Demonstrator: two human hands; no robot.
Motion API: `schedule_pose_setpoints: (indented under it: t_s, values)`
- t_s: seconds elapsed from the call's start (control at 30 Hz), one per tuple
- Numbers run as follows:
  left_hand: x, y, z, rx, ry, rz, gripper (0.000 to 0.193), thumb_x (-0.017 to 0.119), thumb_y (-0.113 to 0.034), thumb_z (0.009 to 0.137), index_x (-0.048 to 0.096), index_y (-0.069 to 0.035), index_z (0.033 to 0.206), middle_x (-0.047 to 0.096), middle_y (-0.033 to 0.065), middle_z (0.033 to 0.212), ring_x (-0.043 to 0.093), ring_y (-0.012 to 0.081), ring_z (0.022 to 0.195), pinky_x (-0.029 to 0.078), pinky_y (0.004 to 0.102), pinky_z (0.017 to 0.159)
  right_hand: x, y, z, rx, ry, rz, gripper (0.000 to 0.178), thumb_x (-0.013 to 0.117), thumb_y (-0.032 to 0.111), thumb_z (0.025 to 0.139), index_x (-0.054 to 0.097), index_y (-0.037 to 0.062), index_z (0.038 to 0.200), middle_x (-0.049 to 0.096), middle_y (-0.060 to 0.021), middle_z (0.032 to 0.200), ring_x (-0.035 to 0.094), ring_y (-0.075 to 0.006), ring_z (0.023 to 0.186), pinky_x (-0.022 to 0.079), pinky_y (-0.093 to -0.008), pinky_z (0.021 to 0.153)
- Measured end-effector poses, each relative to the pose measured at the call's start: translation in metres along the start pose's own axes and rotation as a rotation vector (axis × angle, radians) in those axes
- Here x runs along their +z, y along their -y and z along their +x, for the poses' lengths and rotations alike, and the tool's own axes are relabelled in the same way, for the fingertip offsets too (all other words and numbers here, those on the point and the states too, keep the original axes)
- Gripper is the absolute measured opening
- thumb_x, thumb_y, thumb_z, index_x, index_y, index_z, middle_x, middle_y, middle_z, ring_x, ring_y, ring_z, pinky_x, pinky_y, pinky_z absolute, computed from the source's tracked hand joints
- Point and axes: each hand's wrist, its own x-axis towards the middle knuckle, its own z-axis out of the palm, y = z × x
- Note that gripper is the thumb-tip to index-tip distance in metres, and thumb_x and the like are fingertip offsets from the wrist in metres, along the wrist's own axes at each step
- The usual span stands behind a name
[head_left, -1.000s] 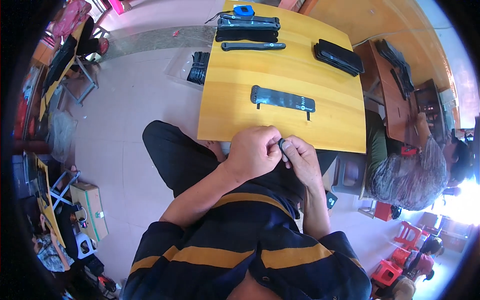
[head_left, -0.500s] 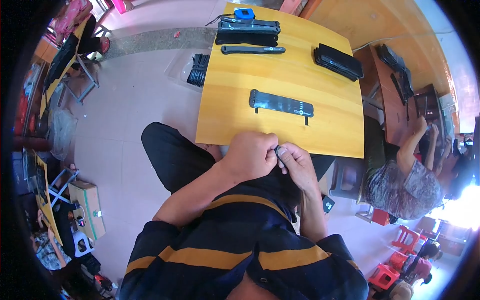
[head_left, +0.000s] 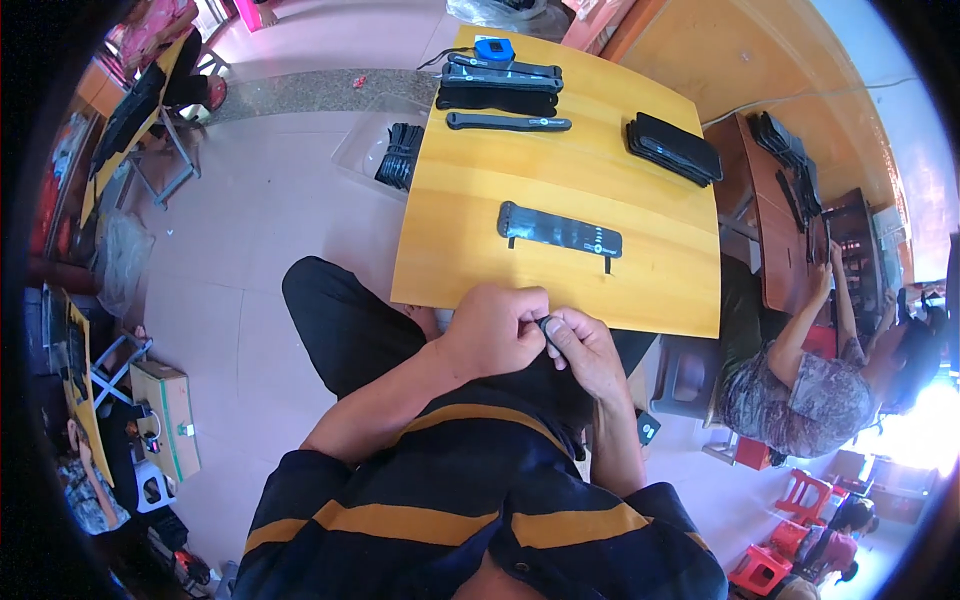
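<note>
My left hand (head_left: 492, 328) is curled into a fist just off the near edge of the yellow table. Against it, my right hand (head_left: 588, 352) is closed in a pinch, thumb on top. Between the two hands shows a small black piece (head_left: 546, 326); most of it is hidden by the fingers, so its kind cannot be made out. Beyond them on the table lies a flat black strap (head_left: 558, 230) with a glossy face and small white print, with two short black tabs sticking out from its near edge.
At the table's far left are stacked black straps (head_left: 500, 85), a single strap (head_left: 508, 122) and a blue tape measure (head_left: 493, 49). Black pieces form a pile (head_left: 672, 148) at right. A clear bin (head_left: 350, 150) holds black bundles beside the table. A co-worker (head_left: 805, 385) sits at right.
The view has tilted, so the table sits slightly lower in the picture. My hands keep nearly the same hold on the black piece. The co-worker's arms at right have shifted.
</note>
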Motion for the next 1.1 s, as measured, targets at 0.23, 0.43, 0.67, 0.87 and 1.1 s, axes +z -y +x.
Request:
schedule_pose_setpoints:
  t_s: [0.23,0.43,0.67,0.87,1.1]
  values:
    - [-0.007,-0.001,-0.002,0.138,-0.027,0.126,0.007,0.066,-0.001,0.079,0.061,-0.003,0.075,0.053,0.0025,0.055,0.048,0.0062,0.050,0.037,0.0287,0.047,-0.001,-0.002,-0.002,-0.021,0.025,-0.021,0.029,0.056,0.027,0.106,0.066,0.0048,0.091,0.057,0.0040,0.072,0.052,-0.0049,0.063,0.043,-0.0220,0.058]
    - [0.002,0.018,-0.007,-0.091,0.057,-0.139,0.009,0.066,-0.007,0.076,0.060,-0.004,0.071,0.058,0.0101,0.057,0.054,0.0189,0.046,0.040,0.0358,0.047,-0.002,-0.003,0.000,-0.030,0.085,-0.025,0.031,0.055,0.030,0.107,0.066,0.0046,0.092,0.056,0.0038,0.072,0.052,-0.0055,0.064,0.044,-0.0226,0.058]
    - [0.001,0.033,-0.008,-0.215,0.222,-0.451,0.013,0.065,-0.009,0.080,0.058,-0.002,0.070,0.049,0.0072,0.054,0.051,0.0107,0.051,0.038,0.0348,0.048,0.004,-0.003,-0.002,-0.056,0.128,-0.070,0.034,0.054,0.034,0.107,0.063,0.0049,0.091,0.056,0.0030,0.073,0.052,-0.0065,0.065,0.045,-0.0231,0.060]
    - [-0.014,-0.001,-0.011,-0.029,0.124,0.002,0.012,0.064,-0.007,0.086,0.059,-0.002,0.076,0.054,0.0002,0.061,0.048,0.0070,0.056,0.039,0.0293,0.053,0.004,-0.016,0.004,-0.108,0.103,-0.010,0.037,0.054,0.038,0.107,0.062,0.0059,0.092,0.057,0.0018,0.076,0.054,-0.0076,0.067,0.046,-0.0239,0.062]
    - [-0.031,0.014,0.002,-0.043,0.399,-0.333,0.010,0.061,-0.008,0.091,0.062,-0.003,0.082,0.063,0.0013,0.065,0.057,0.0113,0.058,0.045,0.0312,0.057,0.005,-0.010,0.001,-0.124,0.121,0.134,0.038,0.053,0.039,0.107,0.062,0.0053,0.092,0.056,0.0010,0.075,0.052,-0.0087,0.069,0.044,-0.0246,0.064]
